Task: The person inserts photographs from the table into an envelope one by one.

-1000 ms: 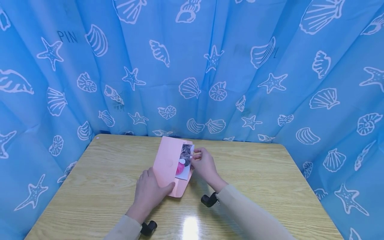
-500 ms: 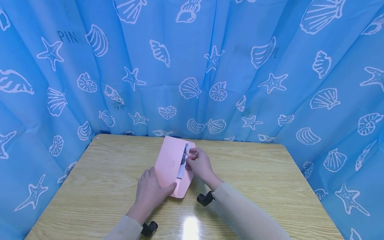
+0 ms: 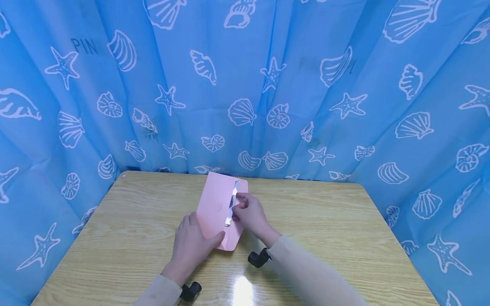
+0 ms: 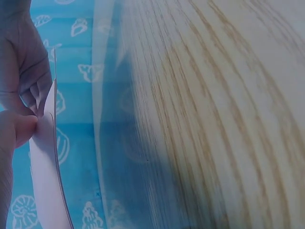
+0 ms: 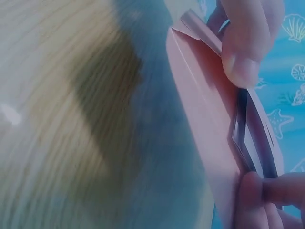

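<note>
A pink envelope [image 3: 212, 204] stands tilted over the table in the head view, its flap side toward the right. My left hand [image 3: 193, 240] grips its near left corner, thumb across the front. From the envelope's mouth a narrow strip of a photo card [image 3: 229, 219] sticks out; the rest is hidden inside. My right hand [image 3: 250, 216] pinches that strip at its middle. In the right wrist view, right fingertips [image 5: 252, 191] are right at the card's edge [image 5: 250, 138], and the left thumb [image 5: 243, 67] presses near the envelope's end.
The wooden table [image 3: 325, 225] lies beneath both hands, with a bright light reflection near its front. A blue curtain [image 3: 214, 93] with white shells and starfish hangs behind it and along both sides. Black wrist devices [image 3: 258, 258] sit by both sleeves.
The photo card has slid left into the envelope: its grey cat and pink ball showed before, now only a thin strip. My right hand moved left with it; the left hand stays nearly still.
</note>
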Demonstrator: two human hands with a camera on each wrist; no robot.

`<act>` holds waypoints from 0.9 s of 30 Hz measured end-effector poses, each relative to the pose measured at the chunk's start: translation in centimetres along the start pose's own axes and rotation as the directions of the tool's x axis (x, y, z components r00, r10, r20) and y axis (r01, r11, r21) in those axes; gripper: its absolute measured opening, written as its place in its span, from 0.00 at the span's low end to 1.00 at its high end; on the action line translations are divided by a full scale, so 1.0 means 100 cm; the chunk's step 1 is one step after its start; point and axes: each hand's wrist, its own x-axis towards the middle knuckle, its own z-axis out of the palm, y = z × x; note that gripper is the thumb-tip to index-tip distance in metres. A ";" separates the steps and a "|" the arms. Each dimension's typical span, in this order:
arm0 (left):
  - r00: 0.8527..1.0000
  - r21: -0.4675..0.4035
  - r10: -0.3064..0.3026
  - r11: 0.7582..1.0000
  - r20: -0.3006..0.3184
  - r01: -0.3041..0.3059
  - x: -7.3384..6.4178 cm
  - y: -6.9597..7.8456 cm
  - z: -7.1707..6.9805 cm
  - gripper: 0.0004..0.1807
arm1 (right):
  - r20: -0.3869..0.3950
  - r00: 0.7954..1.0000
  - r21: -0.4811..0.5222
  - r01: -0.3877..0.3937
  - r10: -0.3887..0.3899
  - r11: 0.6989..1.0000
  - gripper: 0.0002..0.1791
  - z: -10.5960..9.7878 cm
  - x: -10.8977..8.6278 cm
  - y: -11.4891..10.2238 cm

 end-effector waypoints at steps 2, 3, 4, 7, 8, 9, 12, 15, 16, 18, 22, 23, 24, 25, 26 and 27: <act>1.000 0.000 -0.004 1.000 -0.002 0.004 0.000 0.000 0.000 0.57 | -0.007 1.000 -0.011 0.005 -0.005 1.000 0.26 0.002 0.000 0.000; 1.000 0.002 -0.006 1.000 -0.003 0.006 0.000 0.000 0.000 0.57 | -0.010 1.000 -0.014 0.008 -0.008 1.000 0.25 0.003 0.000 0.000; 1.000 0.003 -0.007 1.000 -0.005 0.007 0.000 0.000 0.000 0.57 | -0.011 1.000 -0.015 0.015 -0.015 1.000 0.25 0.004 0.000 0.001; 1.000 0.000 -0.008 1.000 -0.012 0.008 0.001 0.000 0.000 0.57 | -0.008 1.000 -0.012 0.025 -0.025 1.000 0.23 0.005 0.000 0.002; 1.000 0.001 -0.009 1.000 -0.015 0.009 0.001 -0.001 0.001 0.57 | -0.003 1.000 -0.008 0.026 -0.027 1.000 0.23 0.005 0.001 0.003; 1.000 0.001 -0.010 1.000 -0.016 0.010 0.002 -0.001 0.001 0.57 | 0.003 0.999 -0.020 0.032 -0.032 0.999 0.23 0.006 0.001 0.003; 1.000 -0.001 -0.009 1.000 -0.016 0.009 0.003 -0.005 0.001 0.57 | 0.033 0.998 -0.093 0.057 -0.054 0.994 0.23 0.005 0.000 0.002; 1.000 0.005 -0.006 1.000 0.003 0.006 0.004 -0.007 0.002 0.57 | 0.050 0.992 -0.213 0.123 -0.115 0.969 0.23 -0.001 -0.003 0.002; 1.000 0.008 -0.006 1.000 0.014 0.006 0.004 -0.008 0.002 0.57 | 0.048 0.990 -0.240 0.140 -0.133 0.961 0.22 -0.004 -0.004 0.002; 0.999 0.011 -0.016 1.000 0.036 0.016 0.004 -0.010 0.002 0.57 | 0.033 0.984 -0.277 0.179 -0.176 0.944 0.20 -0.010 -0.006 0.004; 0.997 0.012 -0.036 0.999 0.073 0.035 0.008 -0.016 0.000 0.56 | -0.028 0.970 -0.316 0.219 -0.239 0.923 0.18 -0.027 -0.007 0.008; 0.996 0.019 -0.039 0.999 0.081 0.038 0.009 -0.019 -0.001 0.56 | -0.043 0.967 -0.327 0.223 -0.251 0.918 0.18 -0.032 -0.006 0.010; 0.995 0.032 -0.041 0.999 0.089 0.038 0.010 -0.021 -0.002 0.56 | -0.056 0.964 -0.341 0.225 -0.258 0.913 0.18 -0.037 -0.005 0.011; 0.995 0.050 -0.039 0.998 0.096 0.035 0.011 -0.024 -0.003 0.56 | -0.069 0.963 -0.358 0.219 -0.259 0.908 0.18 -0.041 -0.005 0.012; 0.994 0.073 -0.037 0.997 0.102 0.030 0.011 -0.027 -0.003 0.55 | -0.078 0.961 -0.371 0.219 -0.265 0.902 0.18 -0.046 -0.004 0.013; 0.994 0.100 -0.034 0.995 0.107 0.023 0.012 -0.030 -0.004 0.55 | -0.086 0.962 -0.383 0.210 -0.261 0.900 0.19 -0.050 -0.004 0.015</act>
